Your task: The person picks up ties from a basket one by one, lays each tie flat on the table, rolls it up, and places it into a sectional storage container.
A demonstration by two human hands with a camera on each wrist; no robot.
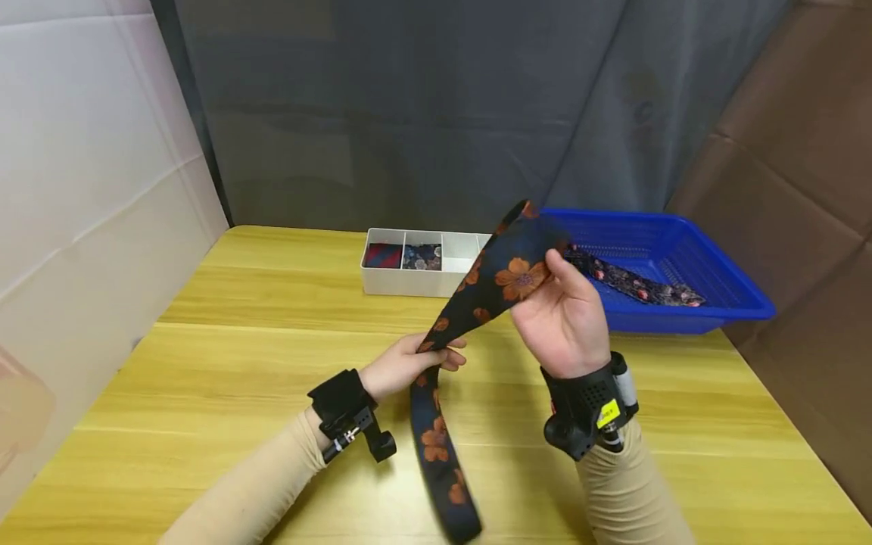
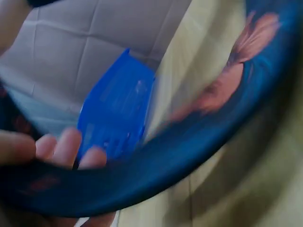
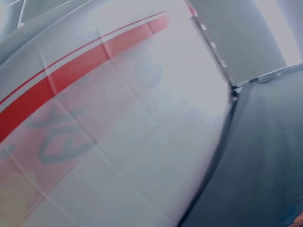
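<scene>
A dark navy necktie (image 1: 436, 435) with orange flowers stretches between both hands above the table. My left hand (image 1: 398, 367) pinches its middle, thumb on top and fingers behind. From there the narrower length hangs toward the table's front. Higher and to the right, my right hand (image 1: 565, 325) holds the wide part by its edge, palm turned toward the head camera; the fingers behind the fabric are hidden. In the left wrist view the necktie (image 2: 142, 182) curves past the fingertips (image 2: 66, 146), blurred. The right wrist view shows mostly wall and curtain, with a sliver of patterned cloth at bottom right.
A white divided box (image 1: 409, 284) stands at the back, with a red-and-navy folded tie (image 1: 384, 256) and a floral one (image 1: 422, 257) in separate compartments. At back right, a blue basket (image 1: 668, 322) holds a dark floral necktie (image 1: 640, 286). Fabric walls surround the wooden table (image 1: 225, 363).
</scene>
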